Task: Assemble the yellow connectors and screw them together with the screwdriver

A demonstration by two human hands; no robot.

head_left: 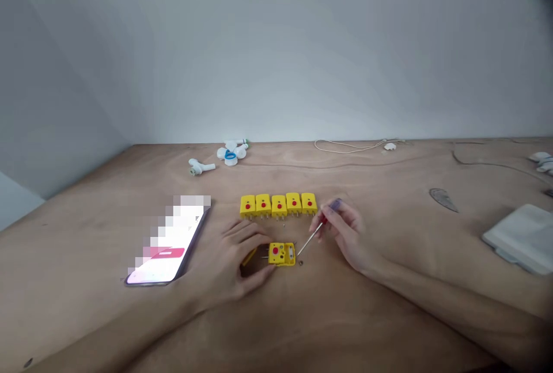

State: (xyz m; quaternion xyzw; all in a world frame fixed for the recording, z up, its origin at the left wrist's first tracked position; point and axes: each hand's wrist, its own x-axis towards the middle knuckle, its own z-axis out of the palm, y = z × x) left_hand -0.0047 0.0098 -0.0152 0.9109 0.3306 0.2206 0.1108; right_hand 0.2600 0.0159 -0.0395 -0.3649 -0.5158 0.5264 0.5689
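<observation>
**Between left hand (233,255) and right hand (349,236): opened yellow plug (279,253), screwdriver (311,238) at its right end**

Left hand: curved round the pin end of the plug, thumb and index fingertips at its left corners. Can't tell if they press on it or just sit beside it. Separate yellow piece (249,256) sits between thumb and index, partly hidden.

Right hand: pinching the screwdriver by its red and purple handle, shaft slanting down-left, tip just beside the plug's right edge. Contact not clear.

Plug lies flat on the table (367,185), pins left, interior exposed on the right, red dot showing. Small metal part (301,263) just off its right end.

Further out: five yellow plugs (279,206) in a row beyond the hands, red dots up, pins toward the person. Lit phone (179,240) left of the left hand. White box (522,237) far right. White fittings (231,155) toward the wall, left; thin pale cord (341,149) along the back.
</observation>
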